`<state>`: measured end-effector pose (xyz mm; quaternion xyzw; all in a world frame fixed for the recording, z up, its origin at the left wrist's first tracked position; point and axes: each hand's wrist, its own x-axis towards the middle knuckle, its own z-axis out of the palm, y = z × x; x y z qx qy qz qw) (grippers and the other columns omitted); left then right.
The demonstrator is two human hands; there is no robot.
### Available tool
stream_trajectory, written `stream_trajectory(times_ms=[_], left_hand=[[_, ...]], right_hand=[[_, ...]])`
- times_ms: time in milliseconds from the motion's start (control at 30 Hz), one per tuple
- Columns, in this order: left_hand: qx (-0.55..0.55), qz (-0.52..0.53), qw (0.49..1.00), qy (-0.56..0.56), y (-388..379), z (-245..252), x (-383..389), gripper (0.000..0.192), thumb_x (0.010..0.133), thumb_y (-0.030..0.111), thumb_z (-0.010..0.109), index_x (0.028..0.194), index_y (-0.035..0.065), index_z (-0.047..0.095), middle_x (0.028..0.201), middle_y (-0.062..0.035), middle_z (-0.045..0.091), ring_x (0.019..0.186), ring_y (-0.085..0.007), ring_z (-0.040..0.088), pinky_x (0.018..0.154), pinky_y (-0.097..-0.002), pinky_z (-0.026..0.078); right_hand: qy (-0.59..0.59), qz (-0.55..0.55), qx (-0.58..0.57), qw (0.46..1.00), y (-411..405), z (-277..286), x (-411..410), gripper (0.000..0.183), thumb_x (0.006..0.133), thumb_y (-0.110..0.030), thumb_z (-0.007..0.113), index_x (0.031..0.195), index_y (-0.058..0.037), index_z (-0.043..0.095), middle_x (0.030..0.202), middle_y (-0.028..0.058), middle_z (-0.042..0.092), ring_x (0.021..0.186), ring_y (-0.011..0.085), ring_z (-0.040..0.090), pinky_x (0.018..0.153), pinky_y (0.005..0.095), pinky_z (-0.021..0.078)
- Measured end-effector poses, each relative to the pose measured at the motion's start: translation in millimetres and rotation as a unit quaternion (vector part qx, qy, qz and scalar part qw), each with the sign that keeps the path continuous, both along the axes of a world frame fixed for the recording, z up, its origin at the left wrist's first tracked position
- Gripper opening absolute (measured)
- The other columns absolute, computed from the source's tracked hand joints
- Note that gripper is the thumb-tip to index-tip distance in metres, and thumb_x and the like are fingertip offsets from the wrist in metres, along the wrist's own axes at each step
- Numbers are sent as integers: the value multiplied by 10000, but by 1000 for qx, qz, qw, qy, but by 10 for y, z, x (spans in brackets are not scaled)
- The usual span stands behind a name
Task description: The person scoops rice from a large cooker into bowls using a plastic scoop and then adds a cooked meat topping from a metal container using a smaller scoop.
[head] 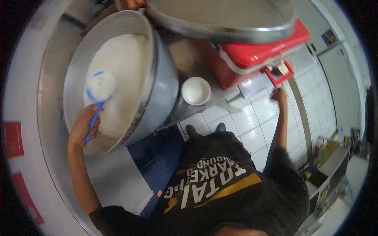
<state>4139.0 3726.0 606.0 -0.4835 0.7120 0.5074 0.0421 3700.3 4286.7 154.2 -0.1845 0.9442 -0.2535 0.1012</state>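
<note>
My left hand (pixel 84 125) grips the handle of a blue plastic scoop (pixel 99 106), which is heaped with a white food, perhaps rice or a thick batter. The scoop is held over a large, deep metal pot (pixel 164 85) that holds a broad mass of the same white food (pixel 124 62). To the right of the pot stands a small white bowl (pixel 196 91) with something white inside. My right hand (pixel 279 95) is off to the right with curled fingers, just below the red handle (pixel 279 77) of a cooler box; contact with it is unclear.
The red cooler box (pixel 251 56) sits beyond the bowl, partly under a large round metal vessel (pixel 224 17) at the top. White floor tiles (pixel 257 115) lie to the right of my feet. A cluttered shelf unit (pixel 330 165) stands at the far right.
</note>
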Motion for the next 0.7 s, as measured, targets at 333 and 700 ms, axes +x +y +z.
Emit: stream_trajectory(times_ms=[333,700], left_hand=[[2,-78,996,37,203,134,-190,314,974,345,480,1061,49,536,572,40,421,368,-42,346,320,-212,282],[-143,-233,953,129,1311,464,-136,306,953,134,484,1209,-29,453,703,-98,570,567,-199,596,525,-337,500]], right_hand=[[-50,67,-100,991,-2952,260,1711,538,877,-366,535,989,160,560,712,295,634,706,447,654,647,476,537],[-409,72,-350,840,-2197,3582,2369,514,982,-266,371,1416,0,299,1056,190,587,725,207,634,503,301,547]])
